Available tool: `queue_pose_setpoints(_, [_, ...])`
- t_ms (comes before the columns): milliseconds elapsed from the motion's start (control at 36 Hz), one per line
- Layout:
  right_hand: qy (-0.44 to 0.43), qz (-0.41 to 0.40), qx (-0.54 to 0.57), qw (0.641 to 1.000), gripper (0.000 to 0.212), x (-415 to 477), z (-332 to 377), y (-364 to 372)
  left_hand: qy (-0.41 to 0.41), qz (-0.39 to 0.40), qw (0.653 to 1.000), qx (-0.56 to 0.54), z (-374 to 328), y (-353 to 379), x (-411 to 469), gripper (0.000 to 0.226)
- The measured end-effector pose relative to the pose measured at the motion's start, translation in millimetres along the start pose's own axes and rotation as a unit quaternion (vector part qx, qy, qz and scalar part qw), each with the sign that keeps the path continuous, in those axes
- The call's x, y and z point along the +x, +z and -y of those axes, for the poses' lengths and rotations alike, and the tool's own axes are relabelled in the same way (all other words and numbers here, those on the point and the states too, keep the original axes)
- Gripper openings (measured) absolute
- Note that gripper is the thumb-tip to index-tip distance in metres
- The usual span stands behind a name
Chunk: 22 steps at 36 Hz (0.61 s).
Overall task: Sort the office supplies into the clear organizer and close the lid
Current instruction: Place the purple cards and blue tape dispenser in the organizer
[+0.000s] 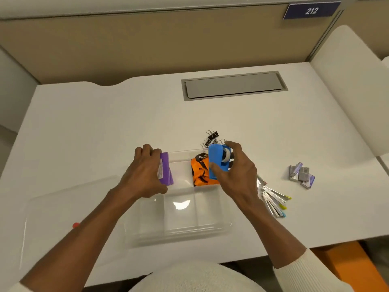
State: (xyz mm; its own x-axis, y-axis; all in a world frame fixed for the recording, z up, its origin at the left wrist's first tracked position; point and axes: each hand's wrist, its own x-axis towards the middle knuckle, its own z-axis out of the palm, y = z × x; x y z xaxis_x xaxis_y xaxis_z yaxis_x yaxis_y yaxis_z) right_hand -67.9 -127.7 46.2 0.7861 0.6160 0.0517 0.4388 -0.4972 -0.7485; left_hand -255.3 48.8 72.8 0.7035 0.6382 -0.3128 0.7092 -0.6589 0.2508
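Observation:
The clear organizer (pixel 181 230) lies open on the white desk, its front compartments bare. My left hand (pixel 145 171) grips a purple box (pixel 165 171) standing on edge in the back left compartment. An orange-and-black striped item (pixel 200 171) fills the back right compartment. Just above it, my right hand (pixel 235 169) holds a blue tape dispenser (pixel 219 161). Black binder clips (pixel 211 137) lie behind the organizer. Staple removers or clips with coloured tips (pixel 273 199) and small grey staple boxes (pixel 301 174) rest to the right.
The clear lid (pixel 63 207) lies flat left of the organizer, with a small red object (pixel 75 225) by my left forearm. A grey cable hatch (pixel 233 85) sits at the desk's back. A beige partition stands behind; a white divider stands at the right.

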Motion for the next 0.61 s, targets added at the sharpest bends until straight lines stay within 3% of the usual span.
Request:
queue_pose_setpoints(194, [-0.059, 0.079, -0.042, 0.994, 0.062, -6, 34, 54, 0.010, 0.039, 0.999, 0.007, 43, 11, 5, 0.111])
queue_pose_setpoints(611, [-0.085, 0.133, -0.225, 0.962, 0.062, -9, 48, 103, 0.005, 0.142, 0.987, 0.075, 46, 11, 33, 0.093])
